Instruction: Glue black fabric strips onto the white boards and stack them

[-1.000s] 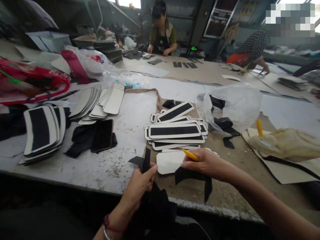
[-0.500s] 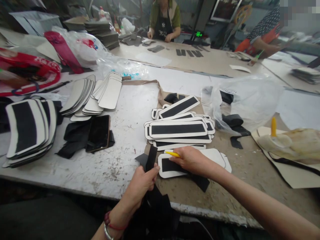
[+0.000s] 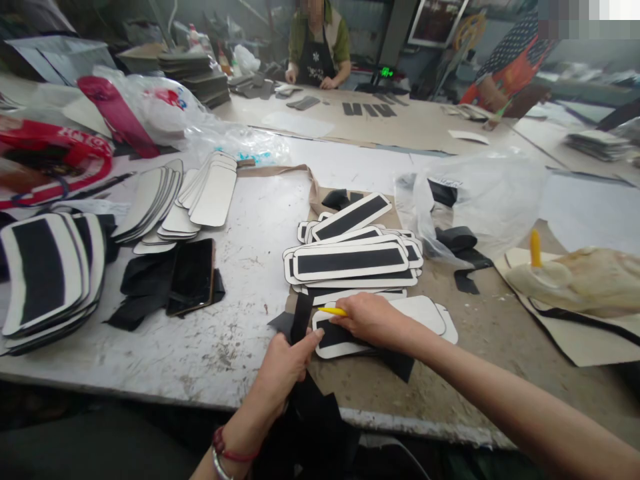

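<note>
My left hand point(image 3: 284, 367) is closed around a black fabric strip point(image 3: 301, 319), whose upper end stands up from the fist while the rest hangs over the table's front edge. The thumb lies close to the left end of a white rounded panel point(image 3: 320, 352) with a black band on it. Over this panel, my right hand point(image 3: 373, 321) pinches a slim yellow pointed tool point(image 3: 332, 311), its tip toward the left. The right fingers rest on or just above the black band; contact is hard to tell. Behind them lies a pile of white panels with black bands point(image 3: 353, 261).
At the left are more banded panels point(image 3: 43, 273), plain white panels point(image 3: 213, 193) and a phone point(image 3: 191, 277) on black scraps. A clear plastic bag point(image 3: 490, 200) and a yellowish container with a yellow stick point(image 3: 536, 250) stand right. Across the table a person point(image 3: 320, 53) works.
The view has shifted slightly, so the table's things sit a little further left. Both hands keep their grips, and the left thumb is now nearer the panel's end.
</note>
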`<control>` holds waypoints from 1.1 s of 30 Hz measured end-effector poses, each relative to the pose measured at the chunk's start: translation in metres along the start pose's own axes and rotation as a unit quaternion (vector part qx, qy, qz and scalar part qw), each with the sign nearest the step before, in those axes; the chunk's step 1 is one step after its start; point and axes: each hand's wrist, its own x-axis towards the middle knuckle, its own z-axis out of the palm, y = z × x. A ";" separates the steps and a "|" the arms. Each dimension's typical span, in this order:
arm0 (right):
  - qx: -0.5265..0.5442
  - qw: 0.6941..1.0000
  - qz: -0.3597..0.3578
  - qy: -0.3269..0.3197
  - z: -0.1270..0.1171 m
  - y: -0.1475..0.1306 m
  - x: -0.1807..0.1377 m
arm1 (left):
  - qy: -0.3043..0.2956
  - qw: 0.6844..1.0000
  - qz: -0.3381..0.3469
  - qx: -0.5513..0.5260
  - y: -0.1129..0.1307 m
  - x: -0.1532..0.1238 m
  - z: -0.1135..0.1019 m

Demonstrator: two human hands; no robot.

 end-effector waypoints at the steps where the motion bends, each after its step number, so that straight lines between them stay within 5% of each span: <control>1: 0.002 1.000 -0.003 0.002 0.000 0.000 0.000 | 0.009 1.000 0.003 0.005 -0.001 0.002 0.001; 6: 0.040 0.999 -0.024 -0.020 -0.011 0.027 -0.021 | 0.028 0.999 0.026 0.026 -0.007 0.010 0.004; 14: 0.140 0.976 0.166 0.005 -0.012 0.113 -0.091 | 0.026 0.998 0.032 0.048 -0.006 0.010 0.002; 21: 0.076 0.966 0.245 0.029 0.007 0.112 -0.080 | 0.064 0.995 0.040 0.069 -0.017 0.016 0.002; 33: 0.093 0.970 0.221 0.025 0.008 0.122 -0.073 | 0.034 0.997 0.023 0.069 -0.009 0.003 0.004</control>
